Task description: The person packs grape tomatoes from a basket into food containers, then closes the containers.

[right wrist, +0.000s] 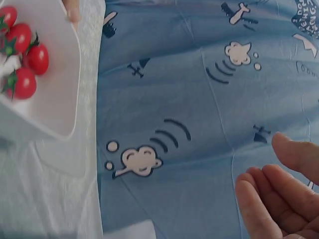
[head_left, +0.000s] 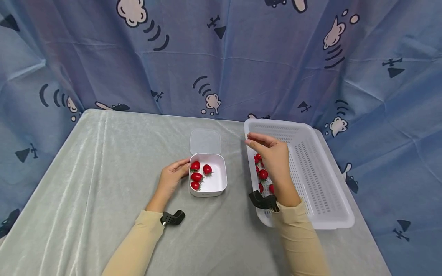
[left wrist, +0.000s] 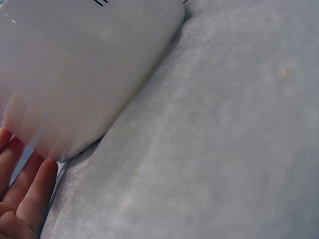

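Our straight-fingered left grip [head_left: 173, 175] is touching the square white plastic box [head_left: 215, 182]; our spread right grip [head_left: 273, 155] is hovering right of it. Overpressing, we're risking tipping it.

I see a plain beige left sleeve [head_left: 136, 245], a matching right sleeve [head_left: 301, 241], softly creased, and at each wrist a chunky, angular black mount [head_left: 176, 217].

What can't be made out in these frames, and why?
Head: cherry tomatoes in the white perforated basket, exact count; right grip covers part.
Head: marking on the white lidded container; too small.
Left wrist: container's remainder; upper and left edges crop it.
Right wrist: right grip's remainder; right edge crops it.
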Tool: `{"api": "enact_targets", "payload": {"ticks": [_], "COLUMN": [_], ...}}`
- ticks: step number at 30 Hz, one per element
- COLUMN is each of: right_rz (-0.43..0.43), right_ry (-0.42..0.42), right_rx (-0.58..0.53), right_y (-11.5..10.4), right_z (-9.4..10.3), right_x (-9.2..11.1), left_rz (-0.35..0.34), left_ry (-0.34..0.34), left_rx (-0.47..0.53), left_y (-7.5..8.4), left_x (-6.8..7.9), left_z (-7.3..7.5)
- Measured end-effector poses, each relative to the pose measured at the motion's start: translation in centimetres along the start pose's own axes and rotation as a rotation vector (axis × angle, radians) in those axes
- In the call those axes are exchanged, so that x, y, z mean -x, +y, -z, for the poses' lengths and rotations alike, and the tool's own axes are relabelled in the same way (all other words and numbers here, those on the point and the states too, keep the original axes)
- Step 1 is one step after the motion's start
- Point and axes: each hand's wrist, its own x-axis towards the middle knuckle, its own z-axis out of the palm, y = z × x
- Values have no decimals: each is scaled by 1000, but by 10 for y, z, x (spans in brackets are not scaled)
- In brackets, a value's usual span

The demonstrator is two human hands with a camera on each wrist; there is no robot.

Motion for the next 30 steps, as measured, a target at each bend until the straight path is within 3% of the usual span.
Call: {"api": "enact_targets", "payload": {"ticks": [5, 15, 18, 22, 25, 28, 30], "right_rz": [5, 13, 54, 86, 74, 65, 51], "right_ry": [24, 21, -70, -163, -168, -189, -226], "right_rx": [-52, -26, -89, -188, -211, -240, -282], "right_y": [8, 32, 54, 119, 163, 177, 174], "right_z": [11, 35, 46, 61, 68, 69, 70], "right_x": [-9, -28, -44, -89, -119, -131, -131], "left_rz": [1, -19, -36, -36, -30, -34, -38], "left_ry": [-1, 10, 18, 16, 21, 27, 27], "left_rx": [-23, 8, 2, -17, -21, -19, -15], "left_y": [7, -16, -17, -18, -18, -18, -18], "left_x": [3, -7, -7, -6, -6, -6, -7], "left_z": [-2, 2, 2, 2, 2, 3, 3]}}
